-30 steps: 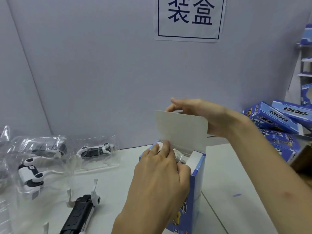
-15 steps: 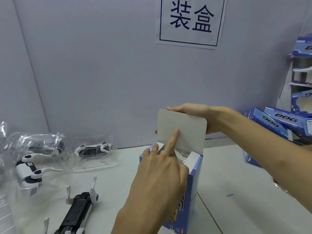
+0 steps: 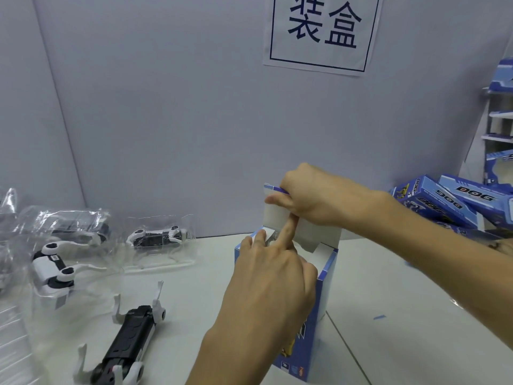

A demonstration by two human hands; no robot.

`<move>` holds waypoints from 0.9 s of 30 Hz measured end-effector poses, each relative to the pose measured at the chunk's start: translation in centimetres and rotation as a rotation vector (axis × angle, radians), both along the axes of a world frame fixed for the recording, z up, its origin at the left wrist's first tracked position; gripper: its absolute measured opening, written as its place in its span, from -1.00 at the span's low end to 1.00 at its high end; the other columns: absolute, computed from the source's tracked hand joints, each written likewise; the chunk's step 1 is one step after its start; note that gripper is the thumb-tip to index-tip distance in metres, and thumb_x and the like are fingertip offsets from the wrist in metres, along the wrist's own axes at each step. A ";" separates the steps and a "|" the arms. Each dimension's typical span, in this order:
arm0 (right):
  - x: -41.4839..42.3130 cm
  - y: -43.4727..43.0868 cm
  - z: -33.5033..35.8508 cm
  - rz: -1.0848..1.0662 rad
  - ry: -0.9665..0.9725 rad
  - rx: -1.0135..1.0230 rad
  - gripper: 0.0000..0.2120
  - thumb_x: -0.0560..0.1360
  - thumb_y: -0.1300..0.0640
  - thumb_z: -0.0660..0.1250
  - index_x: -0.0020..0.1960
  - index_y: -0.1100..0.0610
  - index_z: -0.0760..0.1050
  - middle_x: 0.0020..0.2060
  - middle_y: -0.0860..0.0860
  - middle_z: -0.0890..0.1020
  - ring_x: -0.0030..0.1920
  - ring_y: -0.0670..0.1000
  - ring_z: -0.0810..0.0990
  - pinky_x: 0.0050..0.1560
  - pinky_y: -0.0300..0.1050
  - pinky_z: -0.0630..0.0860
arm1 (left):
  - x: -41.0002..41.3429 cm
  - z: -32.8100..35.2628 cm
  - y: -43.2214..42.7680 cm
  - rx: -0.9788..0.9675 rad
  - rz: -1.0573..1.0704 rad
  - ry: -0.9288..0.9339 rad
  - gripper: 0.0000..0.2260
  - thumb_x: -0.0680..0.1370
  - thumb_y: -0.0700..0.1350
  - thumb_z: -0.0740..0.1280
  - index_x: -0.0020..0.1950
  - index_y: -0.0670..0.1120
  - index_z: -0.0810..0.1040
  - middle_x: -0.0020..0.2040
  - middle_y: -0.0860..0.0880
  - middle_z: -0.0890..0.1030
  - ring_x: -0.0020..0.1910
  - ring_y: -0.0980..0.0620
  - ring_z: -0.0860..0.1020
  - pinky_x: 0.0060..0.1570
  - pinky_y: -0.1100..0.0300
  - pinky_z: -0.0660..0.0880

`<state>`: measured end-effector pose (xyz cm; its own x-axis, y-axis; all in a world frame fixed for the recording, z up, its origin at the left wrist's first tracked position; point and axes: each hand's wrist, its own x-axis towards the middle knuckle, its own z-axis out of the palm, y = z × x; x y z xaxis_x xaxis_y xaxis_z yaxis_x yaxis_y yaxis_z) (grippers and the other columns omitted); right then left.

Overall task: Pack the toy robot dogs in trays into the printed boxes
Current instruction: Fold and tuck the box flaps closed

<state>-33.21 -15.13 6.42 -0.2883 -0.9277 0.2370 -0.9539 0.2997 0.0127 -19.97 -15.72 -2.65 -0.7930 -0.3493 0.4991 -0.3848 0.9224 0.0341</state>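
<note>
Grey partition wall (image 3: pixel 166 120) behind, white table (image 3: pixel 200 295) below, and I'm bending the lid flap (image 3: pixel 273 216) over on the printed box (image 3: pixel 315 332).
My right hand (image 3: pixel 319 198), lying flat behind the flap half a second ago, is now curling over its top edge and pinching it, tipping it toward me. My left hand (image 3: pixel 272 284) is still pushing a straight index finger against the flap's white inner face, another fingertip resting on the rim. The box is standing upright mid-table, blue with yellow print low down, its top still open. Left of it, a black-and-white toy robot dog (image 3: pixel 133 337) is lying loose near others in clear trays (image 3: pixel 52 269).
</note>
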 end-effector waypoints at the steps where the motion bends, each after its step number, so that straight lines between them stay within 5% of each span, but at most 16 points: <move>1: 0.1 -0.1 -0.2 -0.005 0.047 -0.020 -0.48 0.66 -0.12 0.16 -0.38 0.15 0.27 -0.41 0.06 0.37 -0.44 0.05 0.29 -0.42 -0.09 0.19 | 0.0 0.0 0.0 -0.010 0.000 0.006 -0.75 0.54 -0.20 0.12 -0.34 -0.04 0.33 0.51 -0.10 0.26 -0.05 -0.12 0.35 0.02 0.02 0.35; 5: -0.1 0.4 -0.6 0.049 0.066 -0.068 -0.45 0.67 -0.15 0.13 -0.41 0.12 0.24 -0.45 0.01 0.36 -0.47 0.00 0.30 -0.43 -0.10 0.16 | 0.2 0.2 0.2 -0.082 0.017 -0.067 -0.73 0.55 -0.22 0.08 -0.36 -0.07 0.20 0.53 -0.17 0.20 0.02 -0.12 0.28 0.04 0.05 0.26; 8: -0.9 1.8 -0.2 0.098 -0.405 -0.107 -0.48 0.66 -0.19 0.10 -0.38 0.06 0.27 -0.53 -0.13 0.36 -0.51 -0.10 0.29 -0.36 -0.12 0.23 | 0.5 0.3 0.5 -0.164 0.056 -0.155 -0.76 0.51 -0.26 0.11 -0.33 -0.09 0.18 0.50 -0.27 0.19 0.19 -0.18 0.31 0.00 0.04 0.14; 10: -1.1 3.2 -0.4 0.194 -0.774 -0.046 -0.63 0.68 -0.11 0.13 -0.16 -0.06 0.60 -0.27 -0.20 0.64 -0.27 -0.14 0.58 -0.14 -0.16 0.47 | 0.8 0.4 0.9 -0.227 0.078 -0.209 -0.85 0.48 -0.28 0.10 -0.26 -0.10 0.24 0.12 -0.21 0.38 0.14 -0.19 0.28 -0.05 0.03 0.11; 13: -0.5 4.6 -2.1 0.330 -0.854 0.011 -0.72 0.69 0.02 0.17 0.29 -0.18 0.57 0.19 -0.24 0.64 0.23 -0.19 0.58 0.34 -0.18 0.41 | 1.0 0.6 1.0 -0.253 0.097 -0.256 -0.87 0.49 -0.28 0.07 -0.09 -0.12 0.38 -0.07 -0.13 0.30 0.06 -0.18 0.24 -0.06 0.02 0.11; 15: 0.1 4.7 -3.2 0.324 -0.797 0.049 -0.67 0.69 0.04 0.18 0.41 -0.20 0.46 0.27 -0.27 0.58 0.29 -0.20 0.53 0.41 -0.12 0.39 | 0.7 0.7 1.0 -0.235 0.107 -0.258 -0.75 0.53 -0.24 0.05 0.12 -0.12 0.42 0.05 -0.18 0.41 0.13 -0.19 0.31 0.03 0.02 0.15; 17: 0.4 4.8 -4.0 0.318 -0.761 0.088 -0.63 0.69 0.02 0.17 0.46 -0.26 0.37 0.33 -0.26 0.53 0.32 -0.11 0.52 0.37 0.00 0.46 | 0.7 0.9 1.0 -0.219 0.096 -0.225 -0.50 0.50 -0.10 -0.21 0.29 -0.06 0.38 0.21 -0.15 0.46 0.12 -0.15 0.35 0.04 0.05 0.14; 20: 0.3 5.0 -4.6 0.352 -0.737 0.065 -0.62 0.69 0.00 0.15 0.46 -0.29 0.34 0.32 -0.33 0.51 0.25 -0.25 0.51 0.20 -0.25 0.52 | 0.3 0.8 0.8 -0.154 0.075 -0.202 -0.13 0.22 -0.09 -0.50 0.29 0.03 0.40 0.21 -0.04 0.50 0.01 -0.09 0.30 0.05 0.12 0.11; 23: -0.3 4.8 -5.0 0.356 -0.717 -0.005 -0.62 0.69 0.00 0.14 0.48 -0.25 0.34 0.31 -0.34 0.51 0.21 -0.35 0.49 0.02 -0.46 0.42 | -0.7 -0.3 0.1 0.006 0.043 0.084 -0.43 0.48 -0.07 -0.29 0.03 0.07 0.53 -0.03 0.05 0.58 0.04 0.03 0.42 0.39 0.07 0.14; 27: -1.1 4.7 -5.3 0.353 -0.768 -0.122 -0.66 0.69 0.00 0.15 0.43 -0.26 0.40 0.20 -0.27 0.62 0.16 -0.23 0.60 0.15 -0.32 0.53 | -1.2 -2.9 -1.6 0.234 -0.212 0.625 -0.79 0.59 -0.13 0.19 -0.15 -0.03 0.59 -0.16 0.11 0.54 -0.06 0.16 0.49 0.41 -0.04 0.29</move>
<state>-34.35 -10.47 1.14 -0.1086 -0.9740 0.1986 -0.7224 -0.0599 -0.6889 -21.20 -17.37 -5.54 -0.4447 -0.3731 0.8143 -0.0412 0.9167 0.3975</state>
